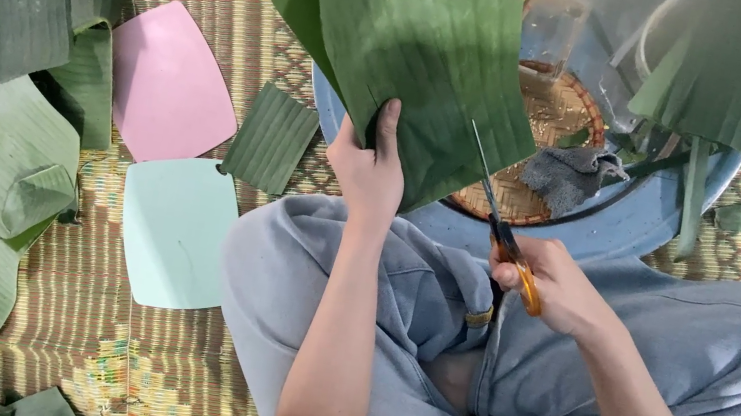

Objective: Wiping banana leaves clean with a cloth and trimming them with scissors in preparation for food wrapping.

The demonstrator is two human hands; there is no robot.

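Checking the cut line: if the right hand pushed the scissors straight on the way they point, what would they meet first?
The right hand aims the orange-handled scissors up and slightly left, so they would probably meet the large green banana leaf first; their tips already sit at its lower edge.

L hand [369, 169] is raised at frame centre, fingers curled in a pinch, thumb [388, 125] pointed up; bare L forearm is held near vertical, down to lower centre. R hand [551, 289] is set right of centre, knuckles up, fingers closed in a grip; R forearm is angled toward lower right corner. Hands are kept apart.
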